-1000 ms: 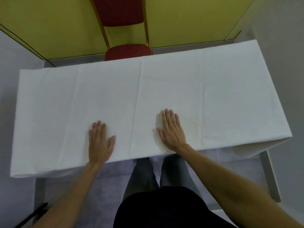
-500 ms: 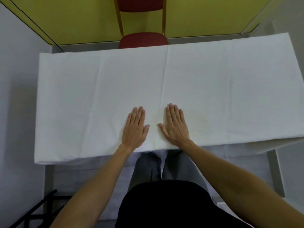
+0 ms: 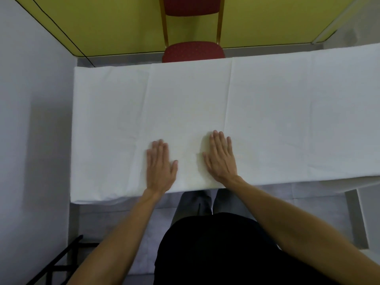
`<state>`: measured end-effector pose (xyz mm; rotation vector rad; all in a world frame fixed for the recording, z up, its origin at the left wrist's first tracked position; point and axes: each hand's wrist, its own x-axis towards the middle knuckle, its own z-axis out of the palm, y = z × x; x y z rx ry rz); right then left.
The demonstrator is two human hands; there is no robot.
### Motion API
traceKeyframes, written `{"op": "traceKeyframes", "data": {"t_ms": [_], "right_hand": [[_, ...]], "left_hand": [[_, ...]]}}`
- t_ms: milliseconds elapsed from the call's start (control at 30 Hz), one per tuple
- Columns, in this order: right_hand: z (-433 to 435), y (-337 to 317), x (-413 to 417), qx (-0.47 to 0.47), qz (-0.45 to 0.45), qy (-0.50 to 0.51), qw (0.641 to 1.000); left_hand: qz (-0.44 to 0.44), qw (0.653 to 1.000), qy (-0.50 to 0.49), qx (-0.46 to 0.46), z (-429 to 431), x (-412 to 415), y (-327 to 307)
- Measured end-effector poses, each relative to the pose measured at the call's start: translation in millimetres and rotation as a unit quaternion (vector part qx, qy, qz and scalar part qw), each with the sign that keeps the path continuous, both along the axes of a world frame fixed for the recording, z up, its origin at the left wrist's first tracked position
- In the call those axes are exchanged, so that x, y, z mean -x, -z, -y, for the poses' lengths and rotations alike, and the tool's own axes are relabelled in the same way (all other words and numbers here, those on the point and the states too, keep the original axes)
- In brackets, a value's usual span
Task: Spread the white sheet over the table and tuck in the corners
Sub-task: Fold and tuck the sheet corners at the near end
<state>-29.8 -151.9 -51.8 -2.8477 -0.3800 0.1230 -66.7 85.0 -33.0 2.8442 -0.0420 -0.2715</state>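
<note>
The white sheet (image 3: 267,103) lies flat over the whole table top, with faint fold creases running front to back. Its near edge hangs a little over the table's front. My left hand (image 3: 160,167) rests palm down on the sheet near the front edge, fingers spread, slightly blurred. My right hand (image 3: 222,159) lies flat on the sheet just to its right, fingers together. Neither hand grips the cloth. The table itself is hidden under the sheet except a leg (image 3: 355,217) at the right.
A red padded chair (image 3: 193,51) stands behind the table's far edge against a yellow wall. A grey wall runs along the left. A black metal frame (image 3: 59,262) sits on the floor at lower left. My legs and dark top fill the bottom centre.
My left hand has slid left across the sheet, away from the right hand, after having come in beside it. The right hand has stayed in place. The view shifted left.
</note>
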Motion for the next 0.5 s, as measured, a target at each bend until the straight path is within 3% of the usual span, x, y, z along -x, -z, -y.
{"op": "traceKeyframes", "data": {"t_ms": [133,300,500], "right_hand": [[-58,3,6,-0.027,0.007,-0.032,0.999],[-51,9,6,-0.009,-0.001,-0.052,0.999],[-54,8,4,-0.022,0.011,-0.046,0.999]], "left_hand": [[0.022,0.997,0.072,0.026,46,-13,3],[0.006,0.996,0.08,-0.033,-31,-1,3],[-0.057,0.991,-0.116,-0.042,-176,34,-8]]}}
